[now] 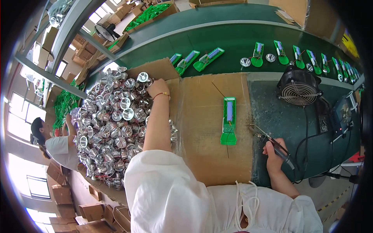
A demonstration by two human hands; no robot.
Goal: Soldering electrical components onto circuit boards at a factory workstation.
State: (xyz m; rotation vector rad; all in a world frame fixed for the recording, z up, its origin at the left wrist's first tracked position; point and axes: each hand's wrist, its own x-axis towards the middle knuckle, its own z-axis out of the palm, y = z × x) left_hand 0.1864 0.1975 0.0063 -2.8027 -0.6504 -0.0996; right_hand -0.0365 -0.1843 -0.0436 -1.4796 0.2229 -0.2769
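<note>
Cardboard-covered surface (202, 116) carries one green board (229, 120) not yet fitted — left hand (157, 87) reaches into reflector pile (112, 124), grip hidden; right hand (274, 155) grips soldering iron (272, 141).

Factory assembly line, electronics work. A green conveyor belt (233, 39) carries a row of green circuit-board units (208, 59) and silver reflector cups (245, 61). On the near side of the belt: a table (279, 116) topped with cardboard (202, 128), a heaped pile of silver reflectors (112, 124), a small black fan (299, 88). Beyond the belt, stacked cartons (116, 17). Another worker (58, 145) sits left of the pile.
</note>
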